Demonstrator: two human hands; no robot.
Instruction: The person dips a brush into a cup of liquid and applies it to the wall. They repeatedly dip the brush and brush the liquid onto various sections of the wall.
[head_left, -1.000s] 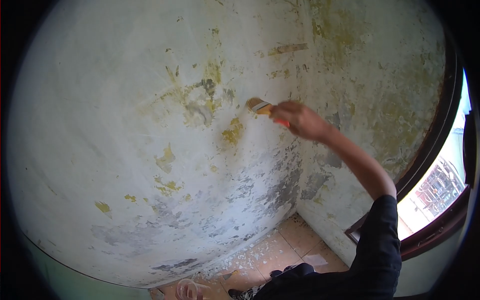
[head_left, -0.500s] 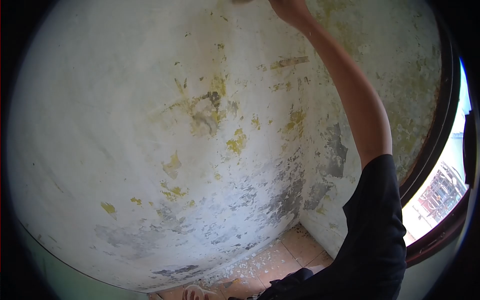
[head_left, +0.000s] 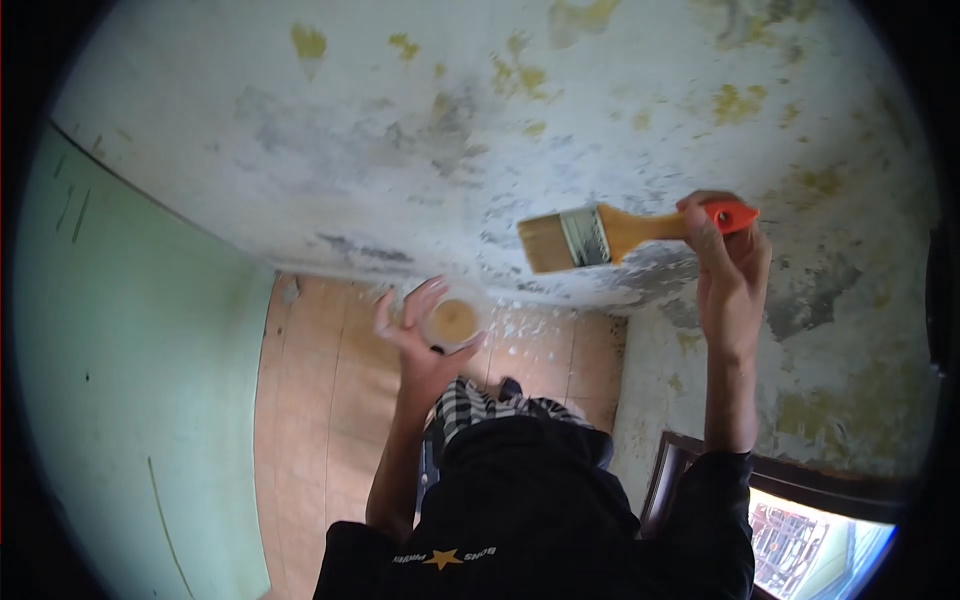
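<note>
A wide paintbrush (head_left: pixel 630 232) with a wooden handle and an orange tip is gripped in my right hand (head_left: pixel 730 275), its pale bristles pointing left in front of the wall. Lower and to the left, my left hand (head_left: pixel 425 345) has its fingers around a round translucent container (head_left: pixel 455 318) with light brown contents. Brush and container are apart. Behind both, the white wall (head_left: pixel 380 190) has peeled yellow and grey patches.
A green wall (head_left: pixel 150 370) stands on the left. Paint flakes (head_left: pixel 520 335) lie on the tiled floor (head_left: pixel 300 420) near the wall base. At the lower right is a dark-framed window (head_left: pixel 800 540). A plaid garment (head_left: pixel 465 405) shows below the container.
The view has tilted down and turned. My right hand, at the top edge before, is now lower with the brush fully in sight. My left hand and the container have come up from the bottom edge.
</note>
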